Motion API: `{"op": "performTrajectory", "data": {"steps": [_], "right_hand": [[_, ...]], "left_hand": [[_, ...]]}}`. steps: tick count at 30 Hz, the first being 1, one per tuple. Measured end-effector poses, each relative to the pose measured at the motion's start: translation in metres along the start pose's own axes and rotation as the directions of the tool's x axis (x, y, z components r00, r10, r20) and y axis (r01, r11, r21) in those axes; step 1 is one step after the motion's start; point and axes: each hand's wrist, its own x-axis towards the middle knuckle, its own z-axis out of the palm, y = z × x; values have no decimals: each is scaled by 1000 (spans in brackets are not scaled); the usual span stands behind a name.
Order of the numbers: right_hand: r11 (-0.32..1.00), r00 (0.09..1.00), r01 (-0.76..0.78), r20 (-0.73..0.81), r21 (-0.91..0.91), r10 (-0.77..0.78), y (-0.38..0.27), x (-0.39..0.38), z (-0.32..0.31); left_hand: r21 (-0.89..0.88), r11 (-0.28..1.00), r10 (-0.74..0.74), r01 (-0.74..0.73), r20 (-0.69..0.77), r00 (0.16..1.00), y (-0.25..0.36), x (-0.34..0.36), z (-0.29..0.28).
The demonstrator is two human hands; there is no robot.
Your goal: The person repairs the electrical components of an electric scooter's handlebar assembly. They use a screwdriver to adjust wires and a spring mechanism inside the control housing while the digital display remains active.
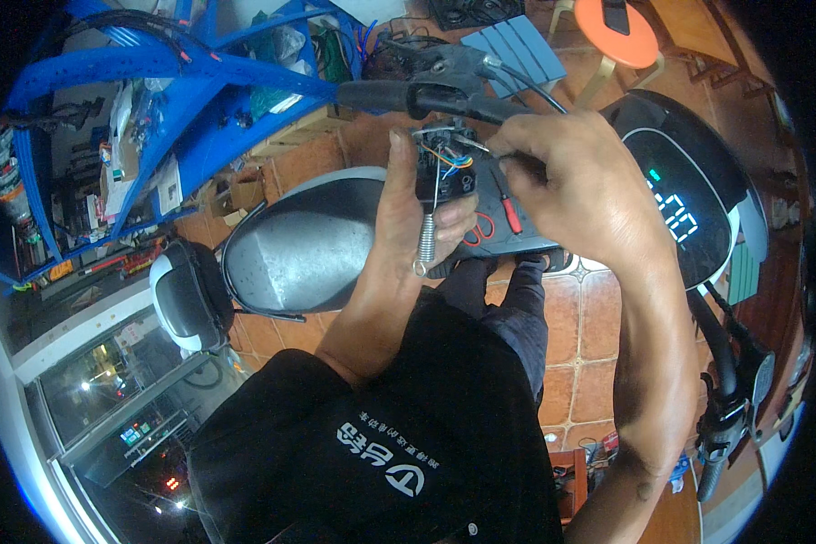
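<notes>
My left hand [402, 204] is wrapped round a black handlebar switch housing [444, 186], its thumb pointing up. Blue, orange and white wires [456, 161] show in the opened side. A coil spring with a long straight hook [427, 238] lies along the palm side of that hand. My right hand [571, 177] is pinched closed beside the wires; a thin light tip shows at its fingers, too small to name. Just above the housing runs a black handlebar grip [372, 96]. Beneath my hands, a red-handled screwdriver [510, 210] and red-handled scissors [480, 230] rest on the scooter's footboard [517, 243].
The scooter's seat [308, 240] is at left, with a top box [190, 295] behind it. At right is a lit dashboard [684, 204]; another handlebar [723, 426] stands lower right. Blue shelving [181, 86] fills the upper left. An orange stool [607, 45] stands far right.
</notes>
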Motion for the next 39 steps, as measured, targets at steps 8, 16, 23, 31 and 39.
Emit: {"op": "performTrajectory", "data": {"steps": [8, 16, 23, 31, 39], "right_hand": [[1000, 999, 13, -51, 1, -13, 8, -2, 6], [993, 999, -8, -41, -121, 3, -9, 0, 3], [986, 999, -29, -24, -164, 25, -12, 4, -1], [998, 998, 53, -17, -23, -53, 8, 5, 4], [989, 997, -34, -61, 143, 43, 20, -2, 13]], "left_hand": [[-50, 998, -33, 29, -72, 997, 1, 2, 3], [-35, 997, -68, 68, 2, 998, 3, 3, -7], [-141, 989, -37, 40, 23, 999, -1, 3, -13], [-24, 997, -72, 71, -34, 997, 2, 2, -6], [-11, 998, -70, 69, -97, 993, 2, 1, 0]]}}
